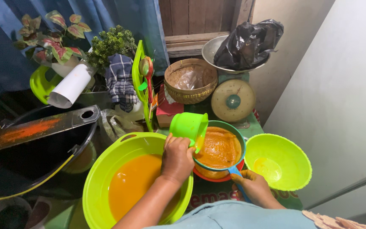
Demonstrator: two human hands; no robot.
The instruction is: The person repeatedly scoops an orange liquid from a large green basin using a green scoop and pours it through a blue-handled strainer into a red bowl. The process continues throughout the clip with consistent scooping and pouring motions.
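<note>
Two hands work over one strainer: the left hand (177, 157) is closed around a small green scoop cup (188, 125), tipped so its mouth pours orange liquid down into the sieve (219, 149), while the right hand (255, 186) is wrapped shut on the sieve's blue handle (237, 174), seemingly to steady it. The sieve sits on a red-rimmed bowl (217, 178) beneath it, so what drains through is caught there, and orange pulp fills its mesh. Just to the left stands a big green basin (102, 178) of the same orange liquid, within easy reach of the cup. To the right, a green bowl (293, 148) holds only a thin yellowish film. The tabletop (255, 123) is crowded at the back: a woven basket (190, 80), a dial kitchen scale (233, 101) with a black plastic bag (248, 44) in its pan, a checked cloth (119, 80), potted plants (56, 38). A blue curtain (140, 21) hangs behind; a pale wall (344, 85) closes the right side.
</note>
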